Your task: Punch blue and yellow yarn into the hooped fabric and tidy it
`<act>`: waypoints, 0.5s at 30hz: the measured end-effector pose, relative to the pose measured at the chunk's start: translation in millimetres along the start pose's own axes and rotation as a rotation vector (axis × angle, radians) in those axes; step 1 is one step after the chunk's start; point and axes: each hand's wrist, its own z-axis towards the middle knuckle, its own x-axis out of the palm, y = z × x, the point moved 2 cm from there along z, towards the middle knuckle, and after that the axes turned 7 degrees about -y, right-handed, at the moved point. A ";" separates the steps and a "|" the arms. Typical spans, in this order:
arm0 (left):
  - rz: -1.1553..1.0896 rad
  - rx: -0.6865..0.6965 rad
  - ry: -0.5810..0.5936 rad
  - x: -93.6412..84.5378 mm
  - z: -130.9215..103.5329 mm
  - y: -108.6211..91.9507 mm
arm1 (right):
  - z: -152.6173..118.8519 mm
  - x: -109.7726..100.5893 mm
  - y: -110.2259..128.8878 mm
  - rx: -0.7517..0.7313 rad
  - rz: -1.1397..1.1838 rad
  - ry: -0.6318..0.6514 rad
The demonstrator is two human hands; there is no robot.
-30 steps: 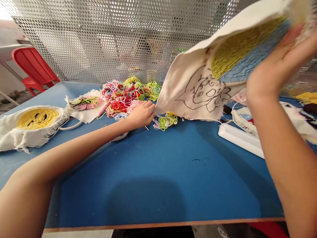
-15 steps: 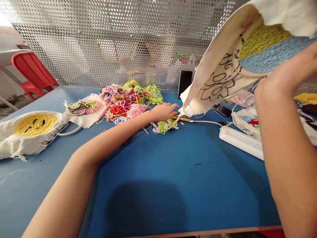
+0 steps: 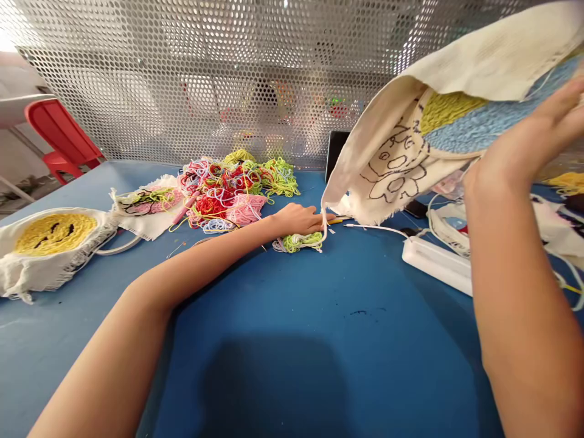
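My right hand (image 3: 520, 143) holds up an embroidery hoop (image 3: 460, 156) at the upper right. White cloth (image 3: 396, 167) stretched in it bears olive and blue looped yarn (image 3: 483, 125) and a black drawn outline; one flap folds over the top. My left hand (image 3: 298, 219) reaches to the table's far middle, its fingers bent down onto a thin yellow pencil-like stick (image 3: 338, 219). The fingertips are partly hidden, but they look closed on it. Green and white yarn (image 3: 301, 242) lies just below that hand, and a loose strand hangs down from the cloth.
A tangled yarn heap (image 3: 228, 188) lies behind my left forearm. Yellow-faced hoop work (image 3: 57, 234) and a pink-green piece (image 3: 150, 204) lie left. A white bar-shaped device (image 3: 435, 264) with a cord (image 3: 378, 227) lies right. Behind stands a perforated metal panel (image 3: 205, 79) with a phone (image 3: 336, 152) before it.
The left hand's outstretched fingers have bent down onto the yellow stick. In the right hand the hooped cloth has tilted, and its top flap now covers more of the yarn work.
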 end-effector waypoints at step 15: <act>-0.057 -0.380 -0.260 0.5 -5.5 11.2 | 9.9 -11.5 -12.5 0.372 0.346 -0.525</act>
